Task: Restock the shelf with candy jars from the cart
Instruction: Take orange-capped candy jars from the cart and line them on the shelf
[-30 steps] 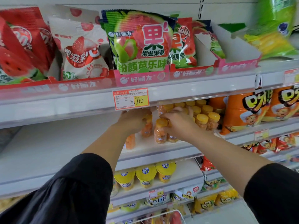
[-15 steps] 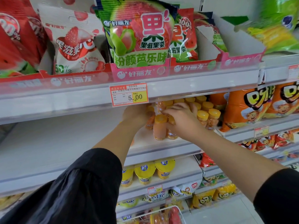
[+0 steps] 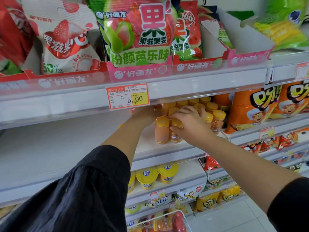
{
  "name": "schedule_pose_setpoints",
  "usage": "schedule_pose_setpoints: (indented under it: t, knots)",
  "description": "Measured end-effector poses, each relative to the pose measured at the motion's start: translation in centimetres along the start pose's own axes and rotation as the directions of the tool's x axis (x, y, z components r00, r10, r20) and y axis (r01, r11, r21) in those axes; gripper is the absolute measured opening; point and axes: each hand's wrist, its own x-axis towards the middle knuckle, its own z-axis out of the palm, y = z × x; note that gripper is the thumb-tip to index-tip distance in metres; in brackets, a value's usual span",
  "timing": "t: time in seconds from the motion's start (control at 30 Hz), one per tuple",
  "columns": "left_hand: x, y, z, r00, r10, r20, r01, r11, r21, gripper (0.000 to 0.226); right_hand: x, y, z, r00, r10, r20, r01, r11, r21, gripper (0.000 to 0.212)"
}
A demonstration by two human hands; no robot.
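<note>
Both hands (image 3: 189, 124) have pushed jars (image 3: 161, 131) deeper onto the white shelf (image 3: 167, 149).

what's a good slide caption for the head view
Both hands set yellow-lidded candy jars upright on the middle shelf.
</note>
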Motion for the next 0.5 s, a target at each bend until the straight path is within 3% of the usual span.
schedule_pose_setpoints:
  t: [0.13, 0.27, 0.4, 0.5]
  knots:
    - [-0.6, 0.2, -0.2, 1.000, 0.021, -0.013, -0.021, 0.999, 0.029, 0.022, 0.0, -0.1, 0.0, 1.000, -0.009, -0.019, 0.009, 1.000, 0.007, 0.032]
    - [-3.7, -0.1, -2.6, 0.984, 0.007, -0.176, 0.026, 0.983, 0.182, 0.038, -0.8, -0.3, 0.3, 0.990, -0.043, -0.133, 0.054, 0.995, 0.079, 0.027]
    - [-8.5, -3.8, -4.9, 0.927, -0.006, -0.376, 0.011, 1.000, 0.012, 0.035, -2.5, -1.5, 1.0, 0.968, -0.135, -0.211, 0.174, 0.969, 0.177, 0.024]
    - [-11.0, -6.4, -5.0, 0.929, -0.127, -0.348, 0.120, 0.992, -0.042, 0.054, -3.6, -2.5, 2.1, 0.972, -0.209, -0.106, 0.230, 0.935, 0.269, 0.019]
